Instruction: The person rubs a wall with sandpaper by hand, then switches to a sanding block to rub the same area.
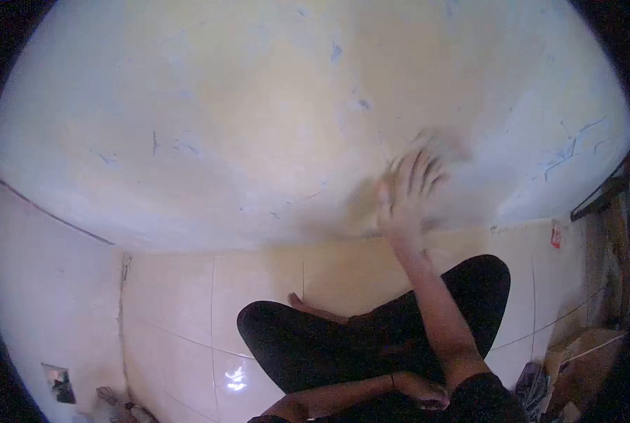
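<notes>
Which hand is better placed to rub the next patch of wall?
Right. The right hand is up against the wall, arm stretched out, though it is blurred. The left hand rests low by the lap, well away from the wall.

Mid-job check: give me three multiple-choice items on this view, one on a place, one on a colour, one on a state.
1. Where is the right hand?
A. On the wall
B. In the lap
C. On a box

2. What colour are the trousers?
A. White
B. Black
C. Red

3. How does the person sit?
A. Legs stretched out
B. Kneeling
C. Legs crossed

Answers:
1. A, the arm reaches up and the fingers spread against the wall.
2. B, both knees show black.
3. C, the knees point outward and a bare foot shows behind the left knee.
</notes>
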`<state>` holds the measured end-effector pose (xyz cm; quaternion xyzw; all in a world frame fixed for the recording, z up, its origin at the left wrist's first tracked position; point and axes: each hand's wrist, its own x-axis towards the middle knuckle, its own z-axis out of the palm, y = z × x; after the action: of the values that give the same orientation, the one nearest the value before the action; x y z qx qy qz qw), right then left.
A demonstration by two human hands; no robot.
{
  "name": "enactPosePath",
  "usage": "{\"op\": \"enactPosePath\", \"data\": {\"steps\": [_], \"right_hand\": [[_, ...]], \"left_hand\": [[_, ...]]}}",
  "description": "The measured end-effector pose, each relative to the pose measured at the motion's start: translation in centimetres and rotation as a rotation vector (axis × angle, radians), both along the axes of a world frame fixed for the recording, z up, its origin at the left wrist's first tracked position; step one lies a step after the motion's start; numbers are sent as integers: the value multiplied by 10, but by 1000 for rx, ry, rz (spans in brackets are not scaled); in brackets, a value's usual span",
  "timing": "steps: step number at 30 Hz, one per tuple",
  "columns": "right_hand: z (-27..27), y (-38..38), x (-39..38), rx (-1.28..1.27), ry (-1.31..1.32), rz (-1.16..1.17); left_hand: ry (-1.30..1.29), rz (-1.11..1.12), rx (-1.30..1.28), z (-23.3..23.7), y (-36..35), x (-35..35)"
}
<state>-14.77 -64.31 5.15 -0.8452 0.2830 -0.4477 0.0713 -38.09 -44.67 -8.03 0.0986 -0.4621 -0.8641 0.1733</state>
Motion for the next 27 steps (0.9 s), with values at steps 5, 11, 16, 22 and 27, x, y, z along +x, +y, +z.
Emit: {"op": "enactPosePath", "data": {"steps": [5, 11, 16, 22, 27], "right_hand": [[-10, 27, 4, 98, 59, 13], [10, 11, 0, 52, 40, -9], [-40, 36, 12, 12, 119, 57], [53, 10, -7, 47, -27, 43], [-77, 32, 2, -89, 207, 69]], "left_hand": [[120, 626, -860, 7, 13, 6], [44, 224, -190, -22, 8, -16], [21, 178, -12, 7, 10, 19], [-37, 249, -190, 9, 18, 17], [59, 294, -266, 20, 15, 7]]}}
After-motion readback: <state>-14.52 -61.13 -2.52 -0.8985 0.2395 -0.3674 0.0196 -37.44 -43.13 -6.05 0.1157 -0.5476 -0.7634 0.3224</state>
